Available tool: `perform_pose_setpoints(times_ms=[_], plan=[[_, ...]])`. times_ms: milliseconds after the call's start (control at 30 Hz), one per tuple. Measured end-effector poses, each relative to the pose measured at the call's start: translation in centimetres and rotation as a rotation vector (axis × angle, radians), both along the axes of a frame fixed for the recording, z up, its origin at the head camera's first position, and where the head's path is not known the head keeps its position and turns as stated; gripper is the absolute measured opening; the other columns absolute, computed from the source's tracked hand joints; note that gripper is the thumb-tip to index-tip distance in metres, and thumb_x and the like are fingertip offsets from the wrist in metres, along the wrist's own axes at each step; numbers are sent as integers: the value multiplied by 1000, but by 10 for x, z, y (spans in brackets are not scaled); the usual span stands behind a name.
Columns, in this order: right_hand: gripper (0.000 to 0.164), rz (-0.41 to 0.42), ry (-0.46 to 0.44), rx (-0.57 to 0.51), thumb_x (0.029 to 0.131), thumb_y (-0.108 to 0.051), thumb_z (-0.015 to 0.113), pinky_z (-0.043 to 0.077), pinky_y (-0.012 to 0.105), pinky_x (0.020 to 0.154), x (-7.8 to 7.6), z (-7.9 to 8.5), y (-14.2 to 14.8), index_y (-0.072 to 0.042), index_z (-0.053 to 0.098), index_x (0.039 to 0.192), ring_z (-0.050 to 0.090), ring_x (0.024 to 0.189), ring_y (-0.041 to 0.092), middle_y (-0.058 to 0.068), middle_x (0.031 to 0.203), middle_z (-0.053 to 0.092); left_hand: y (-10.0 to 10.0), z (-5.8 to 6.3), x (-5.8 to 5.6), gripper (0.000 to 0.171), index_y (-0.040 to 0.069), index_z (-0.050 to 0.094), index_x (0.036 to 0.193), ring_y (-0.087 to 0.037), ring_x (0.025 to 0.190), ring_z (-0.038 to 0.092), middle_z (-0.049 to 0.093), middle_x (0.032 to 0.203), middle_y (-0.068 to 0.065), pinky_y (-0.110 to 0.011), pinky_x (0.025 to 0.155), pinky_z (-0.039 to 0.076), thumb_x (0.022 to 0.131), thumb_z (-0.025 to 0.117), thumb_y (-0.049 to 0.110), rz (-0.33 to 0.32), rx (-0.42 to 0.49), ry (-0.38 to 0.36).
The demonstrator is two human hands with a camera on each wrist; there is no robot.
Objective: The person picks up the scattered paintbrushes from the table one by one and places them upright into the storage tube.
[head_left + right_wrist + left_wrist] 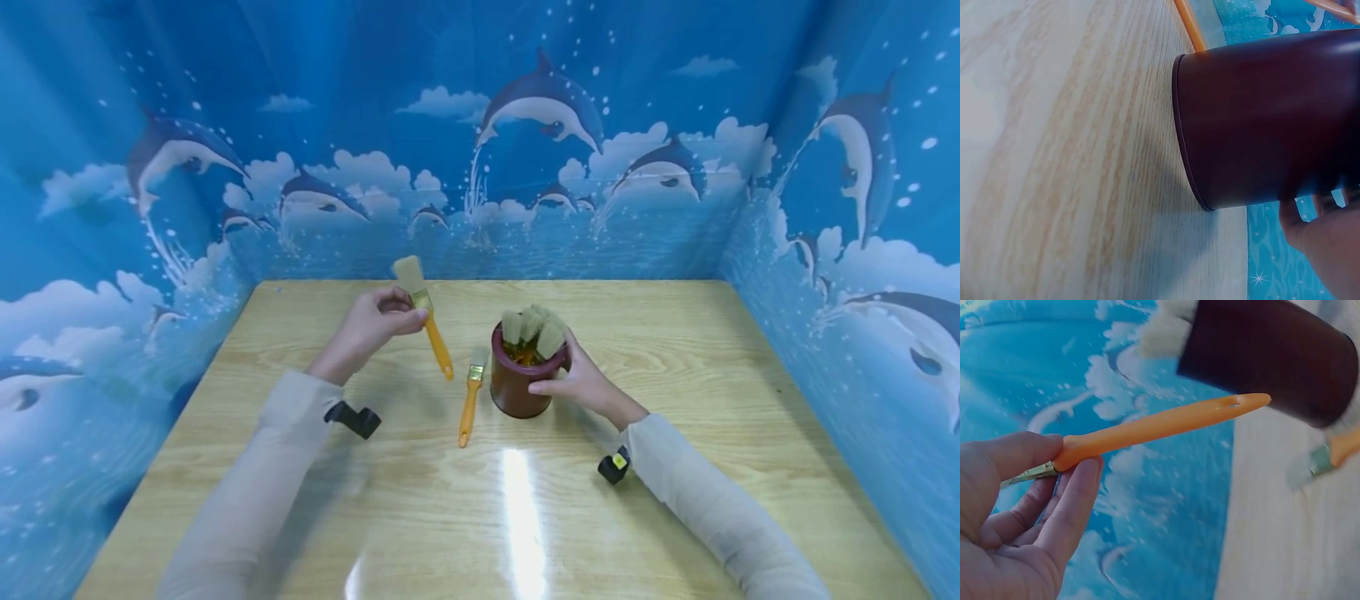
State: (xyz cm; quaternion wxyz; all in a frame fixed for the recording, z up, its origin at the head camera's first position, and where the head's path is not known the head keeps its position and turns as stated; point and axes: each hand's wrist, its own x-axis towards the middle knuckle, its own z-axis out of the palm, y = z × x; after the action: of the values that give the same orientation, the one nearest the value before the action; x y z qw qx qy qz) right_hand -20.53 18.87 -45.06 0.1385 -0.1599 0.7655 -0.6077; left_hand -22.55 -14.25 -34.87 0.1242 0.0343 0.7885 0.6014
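Note:
In the head view, my left hand (382, 321) pinches a paintbrush (437, 346) between thumb and fingers, near where the metal band meets the orange handle. Its pale bristles point up and away, and the handle slants down to the right. My right hand (581, 377) grips a dark brown cup (517, 392) from its right side, thumb across the front and fingers round the back. Several paintbrushes (534, 325) stand in the cup, bristles upward. Seen from the left wrist, the held brush's handle (1166, 428) overlaps the lower edge of the cup (1266, 356).
A smaller paintbrush (471, 400) with an orange handle lies on the wooden table (675, 333), just left of the cup. Blue curtains (420, 100) printed with dolphins and clouds hang behind the table and along both sides. A bright reflection crosses the table's near part.

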Motion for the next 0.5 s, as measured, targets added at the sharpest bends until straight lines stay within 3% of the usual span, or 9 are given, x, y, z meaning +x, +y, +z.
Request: perform_pose_setpoints(times_ms=[267, 500], plan=[[109, -4, -9, -3, 79, -18, 80, 15, 57, 116, 0, 1, -2, -27, 1, 154, 18, 144, 32, 6, 158, 14, 21, 23, 10, 41, 2, 55, 116, -24, 103, 65, 63, 112, -13, -34, 90, 54, 86, 74, 23, -34, 49, 81], [110, -2, -14, -8, 79, -14, 79, 13, 57, 116, -1, 2, -2, -26, 0, 154, 18, 144, 33, 8, 159, 13, 42, 30, 17, 40, 3, 56, 119, -23, 102, 64, 62, 112, -14, -34, 91, 53, 86, 73, 18, -55, 119, 96]])
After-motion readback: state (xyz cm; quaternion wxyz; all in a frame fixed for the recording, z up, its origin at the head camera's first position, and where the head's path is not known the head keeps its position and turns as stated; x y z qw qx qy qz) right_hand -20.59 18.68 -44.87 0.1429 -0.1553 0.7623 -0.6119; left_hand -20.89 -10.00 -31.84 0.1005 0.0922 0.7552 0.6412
